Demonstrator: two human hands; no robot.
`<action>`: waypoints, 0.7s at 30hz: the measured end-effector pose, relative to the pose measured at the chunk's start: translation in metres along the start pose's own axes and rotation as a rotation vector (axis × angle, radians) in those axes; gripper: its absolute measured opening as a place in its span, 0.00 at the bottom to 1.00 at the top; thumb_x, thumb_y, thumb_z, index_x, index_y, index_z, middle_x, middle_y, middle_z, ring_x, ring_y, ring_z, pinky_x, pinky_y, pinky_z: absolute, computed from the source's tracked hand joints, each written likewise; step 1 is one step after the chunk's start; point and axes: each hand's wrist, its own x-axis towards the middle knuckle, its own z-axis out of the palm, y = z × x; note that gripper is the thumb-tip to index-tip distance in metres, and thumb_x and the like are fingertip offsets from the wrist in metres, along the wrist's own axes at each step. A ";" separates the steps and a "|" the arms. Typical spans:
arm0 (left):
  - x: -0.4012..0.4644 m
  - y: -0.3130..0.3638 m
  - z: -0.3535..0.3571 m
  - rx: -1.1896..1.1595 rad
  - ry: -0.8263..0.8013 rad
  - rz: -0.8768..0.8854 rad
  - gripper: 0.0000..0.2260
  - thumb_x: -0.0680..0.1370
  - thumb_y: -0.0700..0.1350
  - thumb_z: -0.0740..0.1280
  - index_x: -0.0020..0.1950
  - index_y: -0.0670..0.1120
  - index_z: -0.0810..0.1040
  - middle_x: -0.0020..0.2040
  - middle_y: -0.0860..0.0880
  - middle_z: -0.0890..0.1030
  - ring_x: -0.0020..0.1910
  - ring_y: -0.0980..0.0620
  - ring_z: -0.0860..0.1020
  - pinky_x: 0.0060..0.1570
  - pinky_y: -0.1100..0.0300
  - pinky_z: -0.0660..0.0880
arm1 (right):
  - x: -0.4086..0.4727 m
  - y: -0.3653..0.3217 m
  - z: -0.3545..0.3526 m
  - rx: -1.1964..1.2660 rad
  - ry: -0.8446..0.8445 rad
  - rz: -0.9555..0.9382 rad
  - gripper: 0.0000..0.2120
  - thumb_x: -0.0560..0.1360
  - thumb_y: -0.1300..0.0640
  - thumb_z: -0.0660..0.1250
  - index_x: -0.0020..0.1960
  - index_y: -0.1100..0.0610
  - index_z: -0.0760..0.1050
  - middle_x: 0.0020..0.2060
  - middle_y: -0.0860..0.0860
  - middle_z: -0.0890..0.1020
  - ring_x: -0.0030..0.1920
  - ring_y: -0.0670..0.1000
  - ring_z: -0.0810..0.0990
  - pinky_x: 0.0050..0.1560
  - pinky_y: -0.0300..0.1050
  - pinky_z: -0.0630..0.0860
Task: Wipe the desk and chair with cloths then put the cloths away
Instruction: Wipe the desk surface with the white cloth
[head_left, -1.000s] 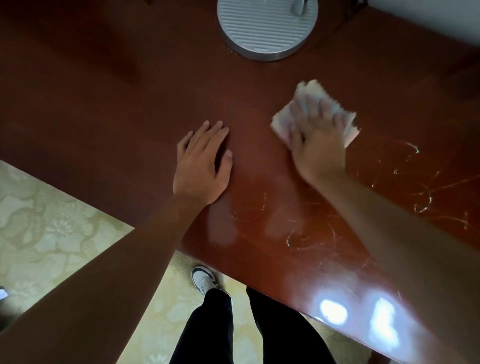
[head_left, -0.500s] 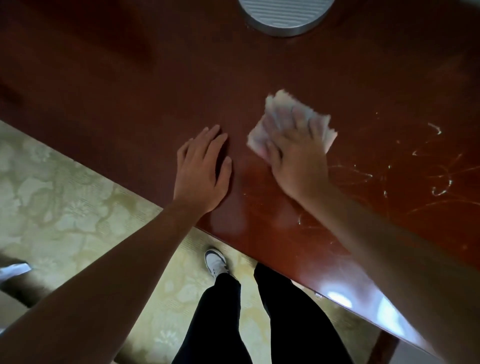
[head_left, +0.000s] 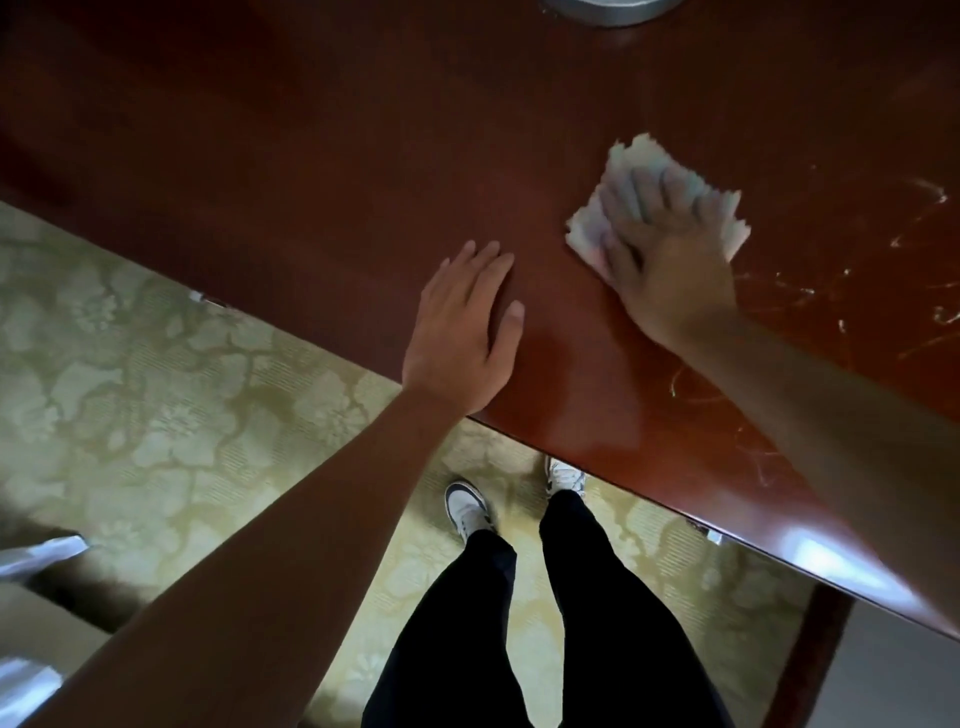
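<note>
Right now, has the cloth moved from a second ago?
Yes. The cloth has slid left across the desk, away from the white scratches and nearer the left hand.

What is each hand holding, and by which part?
Nothing is gripped. The right hand presses flat on the cloth, fingers spread over its middle; the left hand rests flat on the desk.

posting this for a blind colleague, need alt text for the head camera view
A person's right hand presses a pale cloth flat on a glossy reddish-brown wooden desk, while the left hand rests flat beside it near the desk's edge. Pale streaks mark the desk to the right; black trousers and white shoes stand on patterned carpet below.
</note>
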 end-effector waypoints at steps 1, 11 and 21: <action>-0.001 -0.001 0.001 0.009 0.012 0.004 0.22 0.82 0.51 0.56 0.72 0.42 0.72 0.73 0.44 0.72 0.76 0.45 0.64 0.77 0.52 0.53 | -0.023 -0.018 0.007 0.023 0.012 -0.015 0.25 0.82 0.47 0.50 0.78 0.51 0.61 0.76 0.56 0.63 0.77 0.62 0.57 0.74 0.64 0.52; -0.002 -0.003 -0.002 0.032 -0.023 0.036 0.22 0.81 0.52 0.56 0.71 0.43 0.73 0.73 0.44 0.72 0.76 0.45 0.64 0.76 0.51 0.53 | -0.103 -0.075 0.022 0.059 0.002 -0.115 0.22 0.82 0.48 0.54 0.74 0.51 0.68 0.74 0.54 0.68 0.76 0.60 0.63 0.75 0.64 0.57; -0.002 -0.003 0.000 0.010 0.004 0.054 0.23 0.79 0.54 0.57 0.69 0.45 0.75 0.71 0.46 0.74 0.74 0.44 0.66 0.75 0.48 0.58 | -0.112 -0.107 0.034 0.094 0.089 0.048 0.20 0.82 0.51 0.56 0.73 0.53 0.71 0.75 0.55 0.67 0.76 0.61 0.60 0.75 0.65 0.56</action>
